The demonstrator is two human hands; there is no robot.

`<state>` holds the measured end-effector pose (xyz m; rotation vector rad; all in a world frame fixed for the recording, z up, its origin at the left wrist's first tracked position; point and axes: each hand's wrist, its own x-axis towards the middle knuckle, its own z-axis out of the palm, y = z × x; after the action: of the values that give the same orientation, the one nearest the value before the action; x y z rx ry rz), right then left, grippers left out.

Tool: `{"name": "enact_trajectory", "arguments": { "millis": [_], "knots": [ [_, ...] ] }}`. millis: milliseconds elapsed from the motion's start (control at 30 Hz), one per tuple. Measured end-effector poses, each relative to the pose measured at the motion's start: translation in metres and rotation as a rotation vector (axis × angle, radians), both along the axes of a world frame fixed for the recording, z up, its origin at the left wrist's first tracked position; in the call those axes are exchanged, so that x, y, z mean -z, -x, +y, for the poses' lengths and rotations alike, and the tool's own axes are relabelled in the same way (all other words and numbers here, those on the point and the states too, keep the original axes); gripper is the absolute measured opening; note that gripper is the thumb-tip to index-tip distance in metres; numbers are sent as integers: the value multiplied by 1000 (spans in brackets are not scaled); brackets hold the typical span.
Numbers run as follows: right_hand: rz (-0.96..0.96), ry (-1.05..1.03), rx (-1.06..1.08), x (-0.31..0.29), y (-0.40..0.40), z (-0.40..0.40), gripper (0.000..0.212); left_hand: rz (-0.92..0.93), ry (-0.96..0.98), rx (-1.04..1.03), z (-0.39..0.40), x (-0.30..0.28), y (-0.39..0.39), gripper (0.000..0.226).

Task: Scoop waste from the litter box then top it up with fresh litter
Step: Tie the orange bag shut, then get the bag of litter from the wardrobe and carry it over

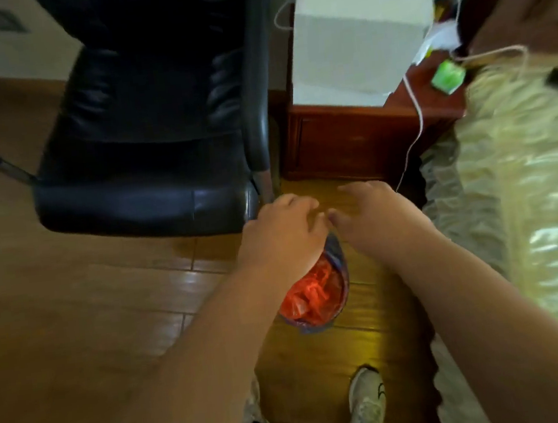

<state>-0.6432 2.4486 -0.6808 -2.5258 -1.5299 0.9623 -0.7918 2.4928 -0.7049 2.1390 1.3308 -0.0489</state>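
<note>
- The bag (314, 293), a clear plastic one with a bluish edge and red-orange plastic bunched inside it, hung in the air above the wooden floor (73, 301), between the black chair (144, 122) and the bed; the litter box itself did not show in this view.
- The left hand (282, 235) was curled around the top of the bag, gripping it from above, so that the bag dangled beneath the fist.
- The right hand (371, 218) was just beside the left, its thumb tip close to the left hand's fingers; its fingers were spread and relaxed, and no grasp on the bag showed, though motion blur made actual contact impossible to judge.
- Both forearms reached forward and down from the bottom of the view, with two white sneakers (367, 405) standing on the floor below them.
- A dark wooden nightstand (359, 137) stood behind the hands, bearing a white box-like thing (358, 27) and a small green packet (447, 77).
- A white cable (414, 121) trailed down from the nightstand's top past its front.
- A pale, shiny quilted bedcover (524, 168) filled the right side.
</note>
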Motion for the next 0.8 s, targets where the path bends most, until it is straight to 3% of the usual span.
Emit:
{"name": "enact_trajectory", "arguments": {
  "millis": [267, 467, 633, 800],
  "knots": [
    [-74, -219, 72, -273, -19, -37, 76, -179, -164, 54, -17, -280, 4, 43],
    [-131, -375, 78, -459, -19, -79, 74, -232, -408, 94, -38, -468, 10, 40],
    [-142, -522, 41, -572, -17, -124, 68, -298, -570, 100, -78, -579, 8, 36],
    [-151, -668, -10, -631, -8, -163, 68, -396, -618, 28, -114, -636, 11, 42]
  ]
}}
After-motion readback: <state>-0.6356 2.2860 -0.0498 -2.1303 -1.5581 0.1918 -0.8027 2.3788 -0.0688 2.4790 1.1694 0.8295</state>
